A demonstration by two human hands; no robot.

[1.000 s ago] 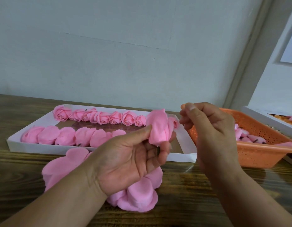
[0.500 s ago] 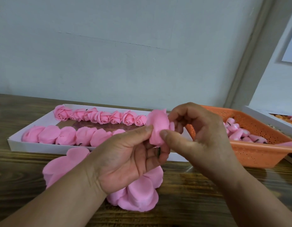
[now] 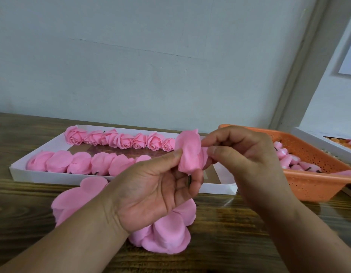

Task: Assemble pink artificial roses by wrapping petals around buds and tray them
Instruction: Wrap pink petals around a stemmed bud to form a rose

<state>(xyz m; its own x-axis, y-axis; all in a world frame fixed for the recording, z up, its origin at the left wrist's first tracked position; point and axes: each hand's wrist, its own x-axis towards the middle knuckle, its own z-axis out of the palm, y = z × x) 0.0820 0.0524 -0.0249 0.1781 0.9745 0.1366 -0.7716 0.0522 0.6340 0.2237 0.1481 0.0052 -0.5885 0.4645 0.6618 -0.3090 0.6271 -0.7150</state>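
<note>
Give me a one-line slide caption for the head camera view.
Left hand and right hand wrap a pink fabric rose above a white cardboard tray.

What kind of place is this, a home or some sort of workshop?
Probably a small craft workbench for piecework, though a home is possible: a white cardboard tray holds rows of finished pink fabric roses, an orange perforated plastic basket holds buds, and loose pink petals lie on the wooden table.

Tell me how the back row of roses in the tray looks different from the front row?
The back row shows open faces with spiral centres; the front row shows only smooth, rounded petal backs. The back row's roses look smaller and tighter; the front row's look broader and overlap one another. Both rows are pink and lie in the white tray.
</note>
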